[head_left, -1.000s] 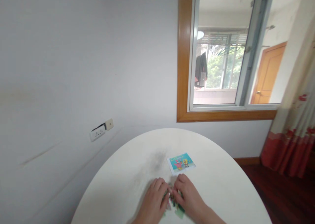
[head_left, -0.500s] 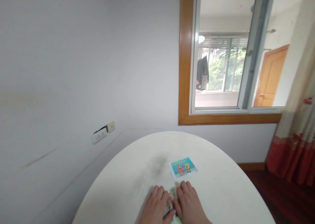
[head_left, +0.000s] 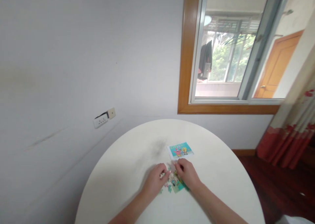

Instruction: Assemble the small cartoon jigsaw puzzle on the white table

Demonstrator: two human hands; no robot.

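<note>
Small jigsaw pieces [head_left: 169, 187], mostly green with some pale and dark bits, lie in a pile on the white round table [head_left: 118, 184]. My left hand [head_left: 155, 178] is at the pile's left edge, its thumb and fingers curled together in a pinch. Across from it, on the right of the pile, my right hand [head_left: 188, 174] is closed too, fingertips pressed near the pile's top. Whatever either pinch holds is too small to make out. Just beyond my hands lies a blue picture card [head_left: 180, 150] with a pink and a yellow cartoon figure.
A grey smudge [head_left: 157, 148] marks the tabletop left of the card. Behind the table stand a white wall with a socket [head_left: 100, 121] and a wood-framed window [head_left: 188, 53]. A red and cream curtain [head_left: 278, 142] hangs at the right.
My hands, flat over the pieces before, have lifted apart and curled into pinches, uncovering the pile. The view has tipped downward, showing more of my forearms and the table.
</note>
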